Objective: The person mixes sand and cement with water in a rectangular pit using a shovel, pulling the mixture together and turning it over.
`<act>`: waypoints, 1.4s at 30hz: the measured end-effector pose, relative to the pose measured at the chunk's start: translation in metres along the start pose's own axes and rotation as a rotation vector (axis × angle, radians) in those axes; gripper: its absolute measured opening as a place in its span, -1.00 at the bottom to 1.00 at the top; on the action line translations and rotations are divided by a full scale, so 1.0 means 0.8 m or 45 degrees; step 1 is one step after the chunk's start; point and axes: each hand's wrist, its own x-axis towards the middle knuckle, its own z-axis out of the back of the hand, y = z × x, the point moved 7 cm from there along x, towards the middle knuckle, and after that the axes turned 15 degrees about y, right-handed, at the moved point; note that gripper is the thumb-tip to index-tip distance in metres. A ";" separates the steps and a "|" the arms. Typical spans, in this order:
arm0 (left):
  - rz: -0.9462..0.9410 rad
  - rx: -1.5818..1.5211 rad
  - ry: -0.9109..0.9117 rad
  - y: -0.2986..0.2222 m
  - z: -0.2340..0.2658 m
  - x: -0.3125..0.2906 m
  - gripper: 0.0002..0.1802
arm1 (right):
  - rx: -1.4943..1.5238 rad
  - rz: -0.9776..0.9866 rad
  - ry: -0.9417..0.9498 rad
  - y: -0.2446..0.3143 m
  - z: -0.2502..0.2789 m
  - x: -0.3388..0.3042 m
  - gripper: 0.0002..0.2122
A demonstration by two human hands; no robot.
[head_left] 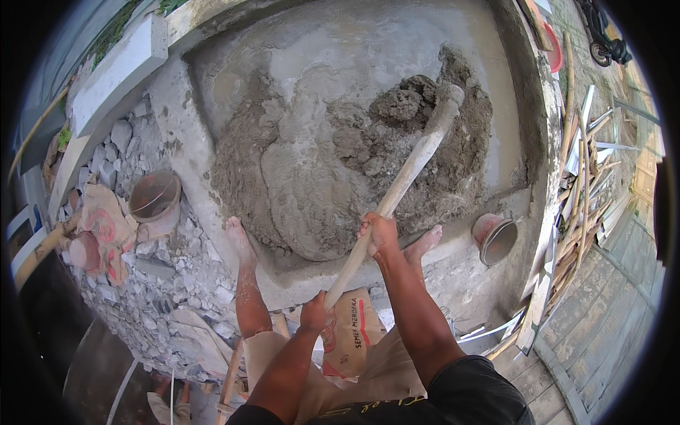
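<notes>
A long-handled hoe [407, 176] slants from my lap up into a heap of wet grey mortar [312, 191]. Its blade seems coated in mortar and half lost in a dark clump near the handle's far end. My right hand [380, 232] grips the handle around its middle. Lower down, close to my thighs, my left hand [316, 313] is wrapped round the near end. The mortar lies in a shallow concrete trough [188, 131], with pale watery slurry [319, 35] along its far side. My bare feet are at the trough's near edge, one on each side of the handle.
A bucket [154, 198] stands on broken rubble [152, 265] at the left; another bucket [494, 239] sits right of my foot. A paper cement bag [354, 333] lies below my hands. Wooden sticks and scraps [584, 184] pile up beyond the right wall. Part of another person [170, 405] shows lower left.
</notes>
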 end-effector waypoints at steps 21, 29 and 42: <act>-0.208 -0.147 0.065 -0.234 0.013 0.046 -0.53 | -0.193 0.146 -0.157 0.204 0.109 0.086 -0.95; 0.134 -0.274 0.248 -0.051 -0.086 -0.124 -0.42 | -0.223 -0.250 -0.287 -0.081 0.098 -0.055 -0.93; -0.124 -0.280 0.251 -0.218 -0.068 -0.027 -0.41 | -0.429 -0.089 -0.387 0.125 0.170 0.003 -0.90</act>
